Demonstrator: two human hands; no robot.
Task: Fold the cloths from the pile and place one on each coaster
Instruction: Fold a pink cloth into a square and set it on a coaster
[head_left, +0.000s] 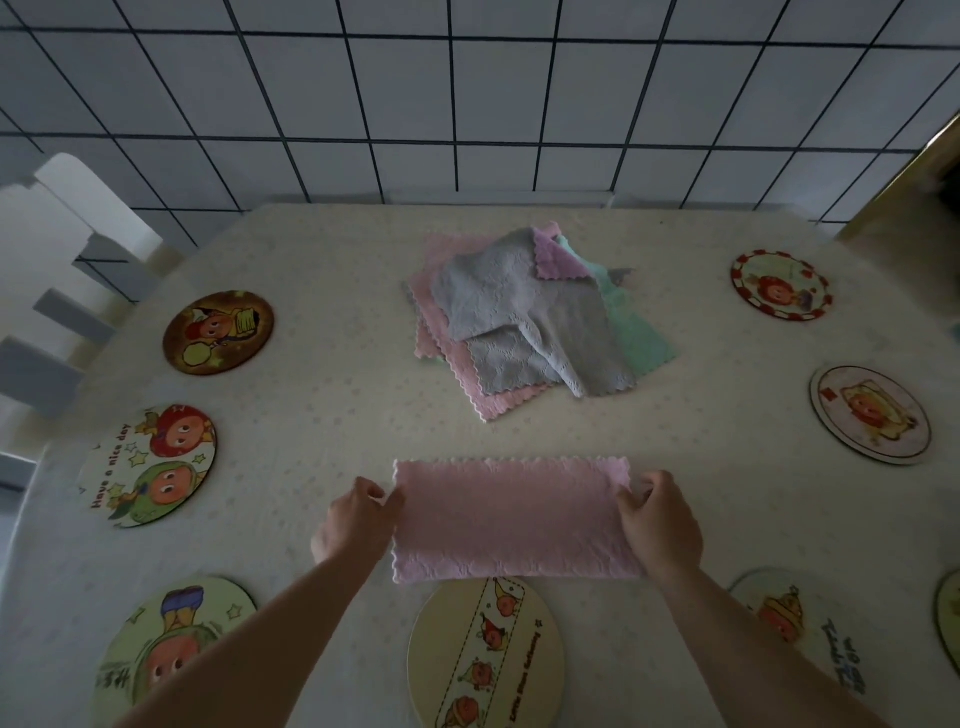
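A pink cloth (511, 519) lies folded into a long strip on the table near me, its near edge just over a yellow coaster (485, 654). My left hand (356, 519) pinches its left end and my right hand (657, 522) pinches its right end. Behind it sits the pile of cloths (524, 317): grey on top, with pink, lilac and green beneath. Round cartoon coasters ring the table: a dark one (218, 332), one with green and red figures (148, 465), a near-left one (171, 649), a red-rimmed one (781, 285), a pale one (870, 413), a near-right one (800, 623).
The table (337, 415) has a pale dotted cover. A white chair back (62, 260) stands at the left edge. A tiled wall rises behind the table. Part of another coaster (950, 618) shows at the right border.
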